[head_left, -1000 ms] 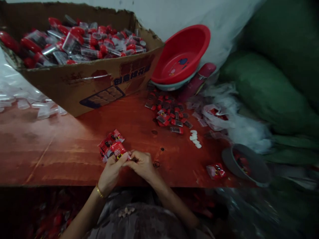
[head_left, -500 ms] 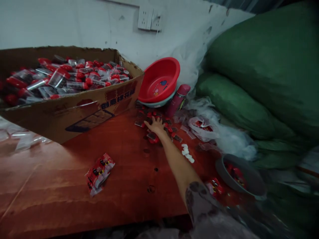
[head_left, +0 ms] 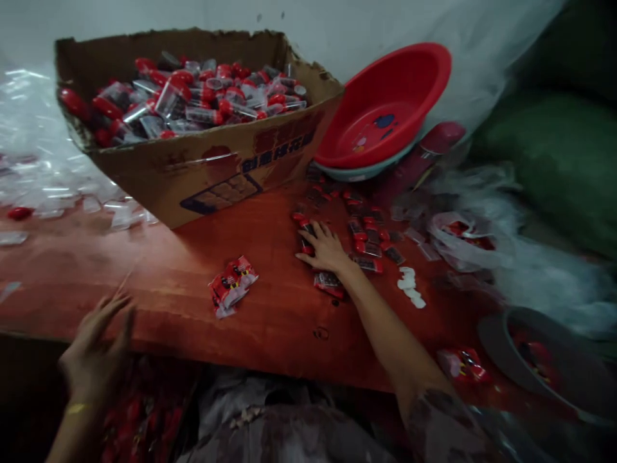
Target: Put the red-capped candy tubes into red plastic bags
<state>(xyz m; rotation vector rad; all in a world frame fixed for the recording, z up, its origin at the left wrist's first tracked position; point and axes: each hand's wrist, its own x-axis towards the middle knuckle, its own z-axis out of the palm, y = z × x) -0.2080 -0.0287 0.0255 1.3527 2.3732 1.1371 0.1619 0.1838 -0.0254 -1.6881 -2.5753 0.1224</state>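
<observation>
Both spread: right hand point(head_left: 328, 249) palm-down among tubes point(head_left: 370, 249), left hand point(head_left: 95, 354) blurred.

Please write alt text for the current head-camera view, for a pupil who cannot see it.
A person's right hand is spread over small red-and-dark items on a reddish table; the left hand, blurred, is near the front edge. Red packets lie between the hands. Behind stands a cardboard box full of red-capped clear tubes, beside a red basin.
</observation>
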